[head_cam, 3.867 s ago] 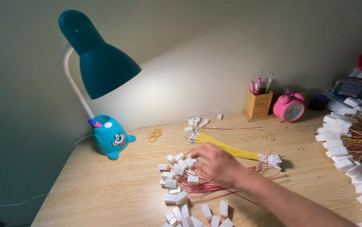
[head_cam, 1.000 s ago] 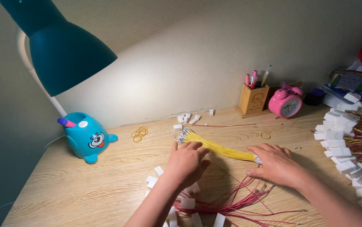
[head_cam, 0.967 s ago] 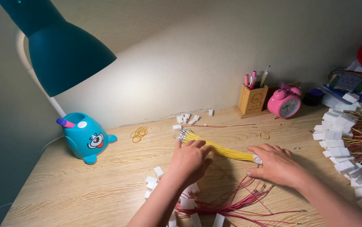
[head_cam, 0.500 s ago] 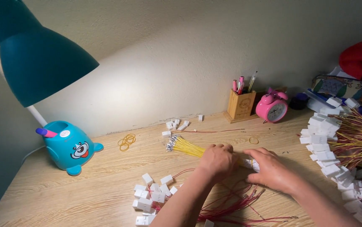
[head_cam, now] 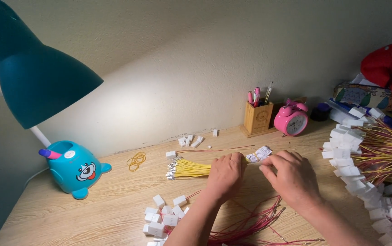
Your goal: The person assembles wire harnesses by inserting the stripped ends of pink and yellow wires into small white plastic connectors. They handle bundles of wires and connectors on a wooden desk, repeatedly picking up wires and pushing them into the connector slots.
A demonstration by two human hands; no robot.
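My left hand [head_cam: 225, 175] lies palm down across the yellow wire bundle [head_cam: 188, 167], which extends toward 9 o'clock; my right hand [head_cam: 291, 177] pinches its white connector end [head_cam: 259, 155] at 11 o'clock.

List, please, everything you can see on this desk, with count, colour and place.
Desk lamp: one, teal, left.
Yellow wire bundle: one, centre.
Red wires: loose heap, front.
White connectors: small pile, front left.
Rubber bands: a few, yellow, behind the bundle.
Pen holder: one, wooden, back.
Alarm clock: one, pink, beside the holder.
Wired connectors: large pile, right.
Left hand: on the bundle.
Right hand: at the bundle's end.
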